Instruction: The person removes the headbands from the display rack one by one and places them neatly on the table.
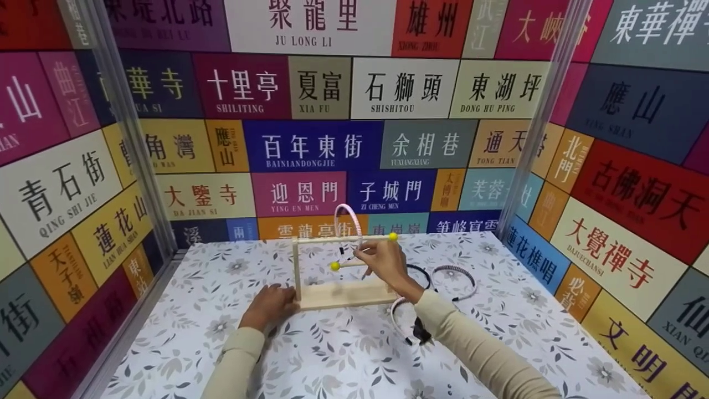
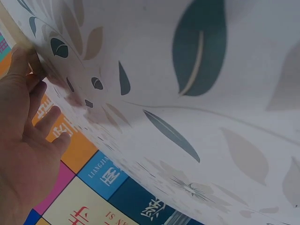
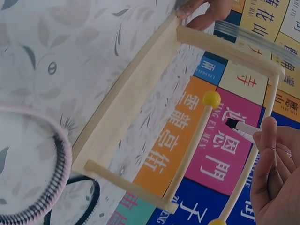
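Note:
A wooden rack point(image 1: 346, 295) stands on the table, its two rods tipped with yellow balls point(image 3: 212, 100). My left hand point(image 1: 270, 306) holds the left end of its base; in the right wrist view the left fingers point(image 3: 206, 18) show at that corner. With thumb and fingers, my right hand point(image 1: 385, 263) pinches a pink headband point(image 1: 344, 208) near one end. The band arches above the upper rod point(image 1: 327, 240), and its black tip point(image 3: 232, 123) points out past the fingers in the right wrist view. In the left wrist view my left hand point(image 2: 33, 126) reaches the wood's edge.
Right of the rack lie a black headband point(image 1: 425, 274) and a pink-and-black ridged headband point(image 1: 471, 274). Closer in, another pale pink headband point(image 1: 393, 317) rests with a black piece point(image 1: 421, 331) near my right sleeve. Walls of colourful signs point(image 1: 316, 145) surround the flower-patterned table point(image 1: 332, 354).

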The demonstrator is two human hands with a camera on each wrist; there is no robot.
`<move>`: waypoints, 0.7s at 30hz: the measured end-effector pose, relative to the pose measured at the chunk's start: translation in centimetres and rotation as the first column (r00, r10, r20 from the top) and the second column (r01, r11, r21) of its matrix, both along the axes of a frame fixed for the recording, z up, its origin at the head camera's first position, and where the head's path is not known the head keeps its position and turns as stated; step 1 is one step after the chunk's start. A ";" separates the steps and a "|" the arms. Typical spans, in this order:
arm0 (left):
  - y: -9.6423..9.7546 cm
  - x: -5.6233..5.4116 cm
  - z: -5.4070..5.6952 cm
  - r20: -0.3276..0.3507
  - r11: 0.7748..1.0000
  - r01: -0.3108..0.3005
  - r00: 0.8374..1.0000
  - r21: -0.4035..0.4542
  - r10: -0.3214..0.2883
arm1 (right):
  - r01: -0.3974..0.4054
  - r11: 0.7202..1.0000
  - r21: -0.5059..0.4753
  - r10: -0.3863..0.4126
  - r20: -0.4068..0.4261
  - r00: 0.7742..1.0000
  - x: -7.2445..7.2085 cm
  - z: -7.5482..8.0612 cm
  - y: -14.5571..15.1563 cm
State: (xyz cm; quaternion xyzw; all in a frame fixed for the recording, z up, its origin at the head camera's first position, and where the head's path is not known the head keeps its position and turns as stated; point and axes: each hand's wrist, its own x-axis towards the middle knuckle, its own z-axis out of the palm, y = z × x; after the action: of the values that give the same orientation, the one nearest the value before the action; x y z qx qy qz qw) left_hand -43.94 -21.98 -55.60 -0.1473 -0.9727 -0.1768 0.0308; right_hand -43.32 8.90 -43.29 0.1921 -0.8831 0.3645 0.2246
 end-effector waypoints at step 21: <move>0.2 0.0 0.0 -0.002 1.000 -0.002 1.000 -0.016 0.002 | 0.079 0.995 -0.057 -0.077 0.031 0.997 0.1 1.1 6.7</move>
State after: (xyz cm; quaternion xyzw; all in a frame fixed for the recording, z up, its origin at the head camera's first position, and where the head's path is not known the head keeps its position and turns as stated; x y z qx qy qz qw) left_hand -43.99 -21.74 -55.56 -0.1468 -0.9742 -0.1687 0.0308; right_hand -43.19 15.63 -42.16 0.1455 -0.8820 0.3838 0.2315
